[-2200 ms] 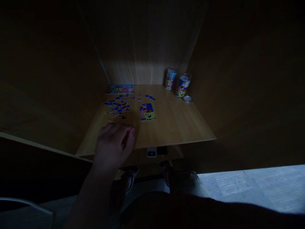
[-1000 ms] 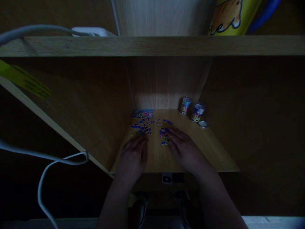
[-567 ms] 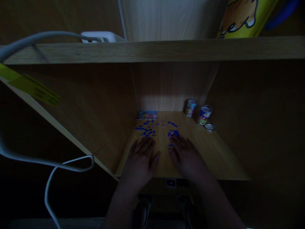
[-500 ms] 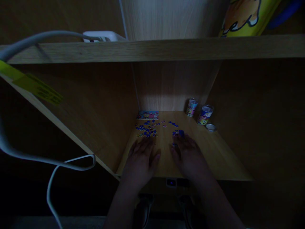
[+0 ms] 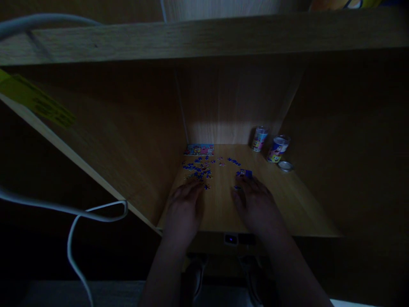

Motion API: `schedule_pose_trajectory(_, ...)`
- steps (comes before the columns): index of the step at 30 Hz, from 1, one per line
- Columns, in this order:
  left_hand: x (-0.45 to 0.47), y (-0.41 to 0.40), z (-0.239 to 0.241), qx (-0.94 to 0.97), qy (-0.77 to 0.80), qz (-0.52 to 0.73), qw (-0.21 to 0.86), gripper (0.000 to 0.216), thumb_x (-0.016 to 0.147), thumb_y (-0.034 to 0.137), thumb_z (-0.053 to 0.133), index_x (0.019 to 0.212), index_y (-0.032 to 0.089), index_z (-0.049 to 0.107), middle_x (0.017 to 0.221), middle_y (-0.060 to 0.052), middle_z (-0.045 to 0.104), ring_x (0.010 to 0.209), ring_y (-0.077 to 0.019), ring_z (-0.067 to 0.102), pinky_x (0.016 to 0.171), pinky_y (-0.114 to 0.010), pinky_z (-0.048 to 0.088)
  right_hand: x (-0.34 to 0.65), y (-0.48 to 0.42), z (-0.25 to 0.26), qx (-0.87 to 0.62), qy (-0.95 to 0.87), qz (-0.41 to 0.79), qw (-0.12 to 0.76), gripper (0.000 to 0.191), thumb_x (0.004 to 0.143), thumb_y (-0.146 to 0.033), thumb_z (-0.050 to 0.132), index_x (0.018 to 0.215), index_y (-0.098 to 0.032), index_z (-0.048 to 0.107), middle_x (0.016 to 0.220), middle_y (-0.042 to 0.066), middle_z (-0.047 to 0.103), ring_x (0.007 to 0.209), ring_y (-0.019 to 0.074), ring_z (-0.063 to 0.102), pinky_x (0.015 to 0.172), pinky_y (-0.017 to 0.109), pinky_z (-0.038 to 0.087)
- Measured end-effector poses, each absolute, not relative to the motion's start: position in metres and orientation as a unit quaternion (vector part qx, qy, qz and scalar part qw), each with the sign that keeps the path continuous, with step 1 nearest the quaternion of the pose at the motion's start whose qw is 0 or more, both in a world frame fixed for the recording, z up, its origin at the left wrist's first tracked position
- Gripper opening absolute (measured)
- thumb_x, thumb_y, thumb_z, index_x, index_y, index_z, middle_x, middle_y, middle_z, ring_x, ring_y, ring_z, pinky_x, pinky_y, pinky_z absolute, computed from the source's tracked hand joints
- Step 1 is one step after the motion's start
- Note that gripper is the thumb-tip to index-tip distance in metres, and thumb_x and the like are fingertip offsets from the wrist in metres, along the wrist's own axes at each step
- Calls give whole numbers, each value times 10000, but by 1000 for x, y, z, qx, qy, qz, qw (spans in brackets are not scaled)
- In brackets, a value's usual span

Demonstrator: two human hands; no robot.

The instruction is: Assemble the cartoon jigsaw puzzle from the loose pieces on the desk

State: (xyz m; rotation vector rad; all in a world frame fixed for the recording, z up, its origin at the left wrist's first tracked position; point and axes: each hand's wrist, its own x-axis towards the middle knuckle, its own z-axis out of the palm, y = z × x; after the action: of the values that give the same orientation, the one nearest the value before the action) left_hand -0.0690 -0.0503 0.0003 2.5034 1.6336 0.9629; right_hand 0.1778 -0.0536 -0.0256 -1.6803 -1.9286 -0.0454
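While the right hand (image 5: 257, 202) hides much of the joined puzzle section (image 5: 245, 173), right of the desk's (image 5: 220, 209) middle, its fingers look slightly spread; hold cannot be told. Left hand (image 5: 184, 209): fingers loosely bent, tips dim at loose pieces (image 5: 198, 168), left edge side; grip unclear. Cans (image 5: 277, 150), lid (image 5: 285, 166): back-right corner. Shelf (image 5: 204, 40) crosses above.

1. Left hand (image 5: 184, 208): back up, fingers forward, held close together (tips too dim to read).
2. Right hand (image 5: 256, 204): palm down, fingers extended, thumb apart.
3. Left forearm (image 5: 164, 268) and right forearm (image 5: 289, 262) slant inward.
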Motion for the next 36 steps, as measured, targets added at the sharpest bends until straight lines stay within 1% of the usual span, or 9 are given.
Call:
schedule_pose_trajectory(3, -62, -52, 6, 816, 507, 279, -16, 385, 1023, 150, 574, 1375, 233, 708, 1478, -86, 704, 1392, -326, 626, 1216, -603, 493, 177, -54, -23, -627, -726, -9, 282, 534, 1103, -450, 466, 1518, -153, 623, 1538, 205, 654, 1494, 386, 537, 1231, 672, 399)
schedule_pose_trajectory(7, -58, -54, 5, 840, 487, 239, -13, 362, 1092, 268, 559, 1428, 202, 676, 1525, -92, 678, 1480, -315, 562, 1304, -616, 376, 177, -54, -21, -625, -731, -5, 273, 515, 1094, -407, 478, 1511, -142, 620, 1529, 201, 660, 1472, 383, 552, 1239, 667, 389)
schedule_pose_trajectory(13, -58, -54, 5, 861, 440, 252, 38, 331, 1054, 236, 634, 1376, 229, 706, 1441, -67, 729, 1396, -296, 623, 1301, -603, 384, 187, -54, -20, -623, -727, 10, 289, 602, 897, -36, 496, 1472, -145, 638, 1509, 176, 670, 1429, 328, 577, 1224, 577, 433)
schedule_pose_trajectory(18, -48, -49, 4, 872, 381, 285, 112, 301, 1079, 153, 563, 1310, 256, 724, 1310, -45, 780, 1268, -259, 685, 1169, -519, 532, 188, -52, -17, -622, -730, 19, 281, 574, 864, -4, 519, 1376, -173, 714, 1421, 155, 721, 1324, 326, 627, 1171, 546, 471)
schedule_pose_trajectory(23, -45, -43, 1, 842, 431, 315, 77, 245, 1082, 187, 557, 1252, 232, 728, 1247, -88, 774, 1174, -288, 706, 1039, -520, 579, 185, -53, -13, -588, -760, 45, 274, 570, 843, 22, 527, 1317, -207, 746, 1402, 105, 740, 1297, 301, 636, 1136, 481, 502)
schedule_pose_trajectory(27, -41, -59, 8, 869, 386, 307, 48, 157, 1056, 231, 616, 986, 234, 757, 960, -53, 779, 935, -254, 703, 906, -479, 553, 184, -54, -12, -594, -757, 45, 268, 551, 860, 14, 538, 1328, -201, 736, 1380, 113, 744, 1284, 296, 643, 1130, 469, 502)
schedule_pose_trajectory(29, -34, -75, 13, 883, 317, 337, 80, 321, 1064, 267, 613, 752, 226, 680, 716, -11, 690, 741, -204, 643, 777, -415, 514, 185, -54, -13, -596, -756, 46, 267, 542, 871, 4, 544, 1338, -198, 730, 1371, 118, 746, 1280, 297, 644, 1121, 465, 505)
schedule_pose_trajectory(33, -9, -112, 23, 882, 239, 395, 97, 407, 1069, 378, 609, 700, 210, 639, 655, 15, 626, 622, -158, 581, 645, -370, 456, 187, -53, -16, -586, -762, 50, 273, 533, 870, 10, 524, 1305, -215, 733, 1375, 96, 747, 1262, 295, 645, 1113, 468, 505)
schedule_pose_trajectory(36, 10, -129, 29, 916, 196, 342, 74, 452, 1045, 413, 692, 652, 208, 603, 628, 44, 596, 580, -124, 547, 579, -346, 435, 186, -53, -17, -582, -763, 45, 278, 433, 914, -37, 524, 1240, -220, 741, 1336, 98, 758, 1231, 298, 657, 1105, 485, 508)
